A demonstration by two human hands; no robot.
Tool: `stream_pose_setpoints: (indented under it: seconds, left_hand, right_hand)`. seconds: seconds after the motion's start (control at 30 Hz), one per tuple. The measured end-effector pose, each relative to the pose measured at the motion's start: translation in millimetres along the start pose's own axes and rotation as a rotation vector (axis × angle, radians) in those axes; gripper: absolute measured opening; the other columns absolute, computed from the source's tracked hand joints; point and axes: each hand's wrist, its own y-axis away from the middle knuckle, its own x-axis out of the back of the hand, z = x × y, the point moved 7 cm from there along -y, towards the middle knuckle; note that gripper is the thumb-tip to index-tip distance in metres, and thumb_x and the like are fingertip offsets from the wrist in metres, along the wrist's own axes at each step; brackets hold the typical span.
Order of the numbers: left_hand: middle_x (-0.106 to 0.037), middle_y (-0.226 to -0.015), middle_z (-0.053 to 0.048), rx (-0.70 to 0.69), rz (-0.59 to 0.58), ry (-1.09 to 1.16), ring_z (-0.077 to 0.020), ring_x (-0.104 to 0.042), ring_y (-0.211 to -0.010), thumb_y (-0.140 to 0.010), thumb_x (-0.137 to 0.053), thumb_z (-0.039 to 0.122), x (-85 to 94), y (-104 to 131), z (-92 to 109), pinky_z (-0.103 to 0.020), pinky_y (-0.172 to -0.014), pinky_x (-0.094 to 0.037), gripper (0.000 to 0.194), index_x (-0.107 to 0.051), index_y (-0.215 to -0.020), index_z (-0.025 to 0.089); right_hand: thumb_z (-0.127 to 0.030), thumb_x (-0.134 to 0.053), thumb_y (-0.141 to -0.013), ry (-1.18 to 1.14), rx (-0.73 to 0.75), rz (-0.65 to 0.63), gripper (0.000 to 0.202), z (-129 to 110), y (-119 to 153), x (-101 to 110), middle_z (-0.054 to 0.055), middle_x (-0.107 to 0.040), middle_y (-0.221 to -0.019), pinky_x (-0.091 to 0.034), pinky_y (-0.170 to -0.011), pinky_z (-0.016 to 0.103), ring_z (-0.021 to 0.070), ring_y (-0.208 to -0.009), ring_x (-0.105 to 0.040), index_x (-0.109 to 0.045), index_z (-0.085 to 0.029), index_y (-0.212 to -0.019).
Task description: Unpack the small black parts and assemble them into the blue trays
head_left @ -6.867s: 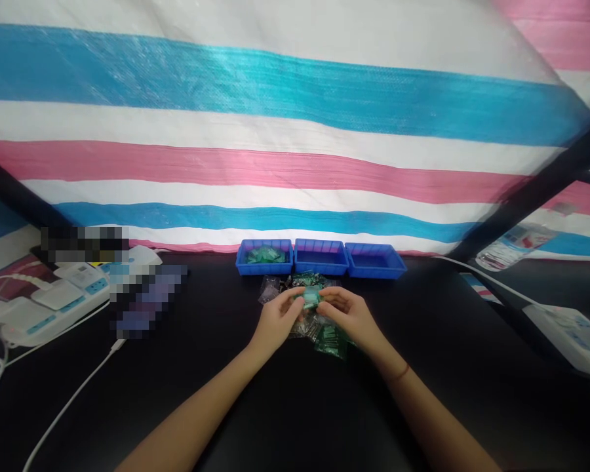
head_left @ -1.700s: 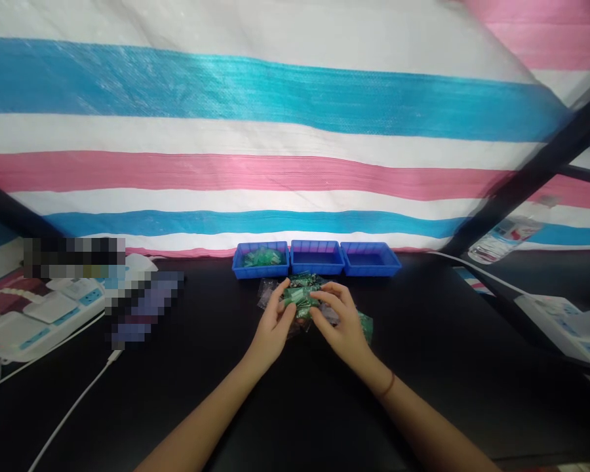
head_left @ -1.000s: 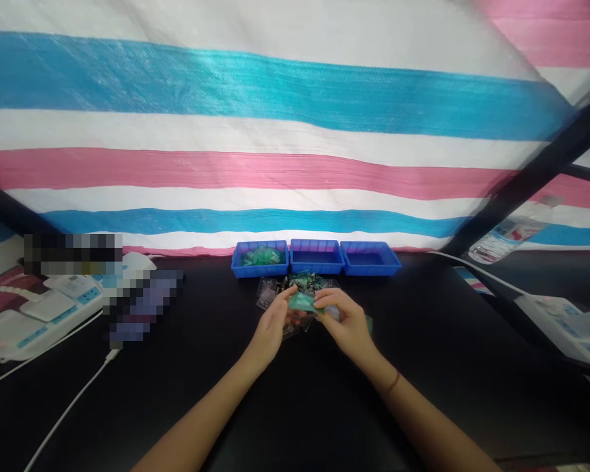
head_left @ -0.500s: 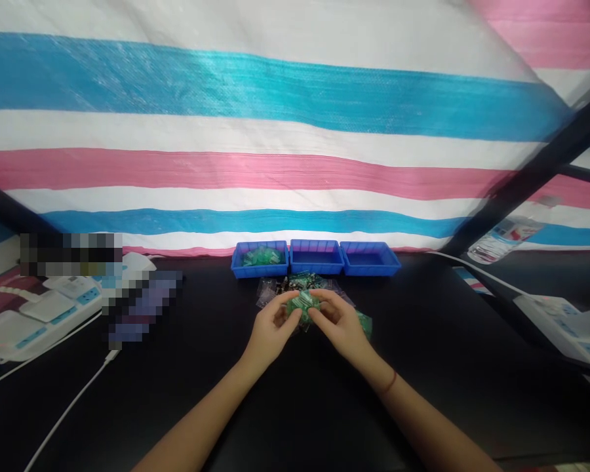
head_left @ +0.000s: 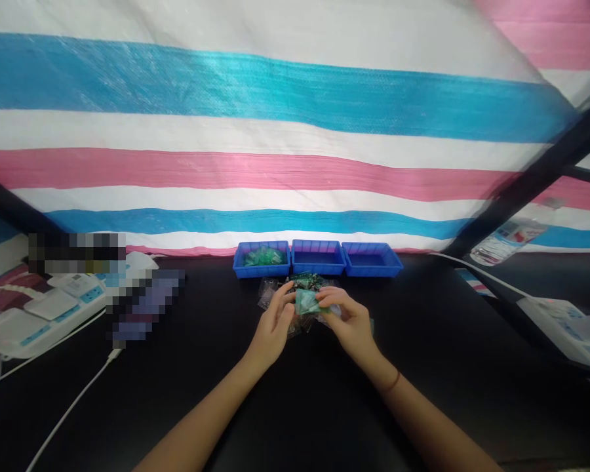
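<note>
A small green plastic packet [head_left: 305, 303] with a shiny surface is pinched between the thumb and fingers of my right hand [head_left: 350, 321]. Just left of it, my left hand [head_left: 274, 328] has its thumb and fingers apart, with nothing visible between them. Below and beyond both hands lies a pile of clear and green small packets [head_left: 302, 282], some with dark bits inside; the hands hide part of it. Behind the pile, a blue tray [head_left: 261, 271] holds several green packets.
Two more blue trays [head_left: 317, 269] [head_left: 372, 271] continue the row to the right. Power strips [head_left: 73, 308] [head_left: 570, 324] lie at both sides, with white cables. A plastic bottle [head_left: 509, 241] is at the right, and a striped sheet [head_left: 295, 177] hangs behind.
My left hand has opened and come off the green packet, which both hands held before. The packet now lies flatter in my right hand's pinch.
</note>
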Motion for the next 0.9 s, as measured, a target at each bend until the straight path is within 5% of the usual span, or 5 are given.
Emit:
stream_pose_setpoints:
  seconds: [0.23, 0.37, 0.5, 0.77, 0.9]
  left_hand:
    - [-0.065, -0.118, -0.008, -0.013, 0.051, -0.06, -0.0228, -0.064, -0.104, -0.085, -0.063, 0.039, 0.5, 0, 1, -0.035, -0.089, -0.054, 0.048, -0.055, -0.128, 0.021]
    - [-0.067, -0.111, -0.007, -0.036, 0.105, -0.132, -0.0219, -0.066, -0.097, -0.084, -0.065, 0.037, 4.2, 1, 2, -0.034, -0.085, -0.055, 0.046, -0.058, -0.126, 0.022]
    - [-0.069, -0.103, -0.007, -0.047, 0.112, -0.183, -0.0209, -0.067, -0.089, -0.083, -0.065, 0.037, 5.7, 1, 3, -0.033, -0.082, -0.055, 0.045, -0.06, -0.125, 0.021]
    - [-0.064, -0.08, -0.002, -0.004, 0.103, -0.079, -0.0154, -0.063, -0.072, -0.084, -0.064, 0.039, 5.4, 0, 1, -0.028, -0.071, -0.054, 0.038, -0.063, -0.115, 0.018]
    - [-0.065, -0.081, -0.002, -0.039, 0.11, -0.183, -0.0156, -0.062, -0.073, -0.085, -0.063, 0.04, 9.1, -7, 7, -0.026, -0.07, -0.052, 0.035, -0.064, -0.113, 0.019]
  right_hand:
    - [-0.015, -0.057, -0.084, 0.119, -0.039, -0.006, 0.023, 2, 3, -1, 0.005, -0.059, -0.124, -0.051, -0.089, 0.04, 0.024, -0.108, -0.06, -0.076, -0.026, -0.078]
    - [-0.026, -0.056, -0.089, 0.04, -0.198, -0.036, 0.018, 11, 6, -4, 0.006, -0.067, -0.1, -0.056, -0.066, 0.033, 0.018, -0.075, -0.065, -0.073, -0.024, -0.094]
    - [-0.031, -0.066, -0.084, -0.086, -0.312, -0.149, 0.025, 16, 9, -16, 0.001, -0.067, -0.074, -0.058, -0.063, 0.034, 0.0184, -0.065, -0.065, -0.065, -0.024, -0.108]
    - [-0.031, -0.066, -0.084, -0.108, -0.3, -0.177, 0.025, 20, 12, -21, 0.006, -0.069, -0.098, -0.061, -0.072, 0.038, 0.0206, -0.078, -0.068, -0.064, -0.024, -0.109]
    - [-0.031, -0.062, -0.087, -0.065, -0.303, -0.188, 0.031, 22, 11, -19, 0.005, -0.068, -0.093, -0.06, -0.07, 0.036, 0.0189, -0.073, -0.068, -0.06, -0.024, -0.118]
